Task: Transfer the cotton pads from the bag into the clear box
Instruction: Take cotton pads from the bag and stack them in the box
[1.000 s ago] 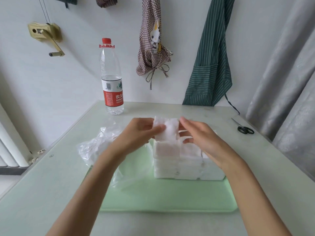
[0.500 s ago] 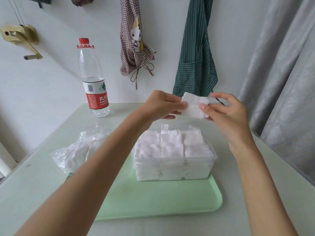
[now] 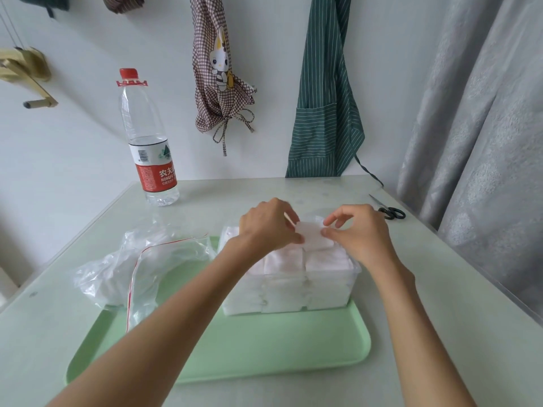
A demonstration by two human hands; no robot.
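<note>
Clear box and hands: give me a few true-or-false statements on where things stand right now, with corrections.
1. Both hands pinch one cotton pad above the clear box. True: the left hand and right hand each hold an edge.
2. The clear box is nearly empty. False: it is packed with white pads up to its rim.
3. The box stands on the green tray. True.
4. The plastic bag lies to the right of the box. False: it lies to the left, partly on the tray.
5. The scissors lie on the tray. False: they lie on the table, far right, off the tray.
</note>
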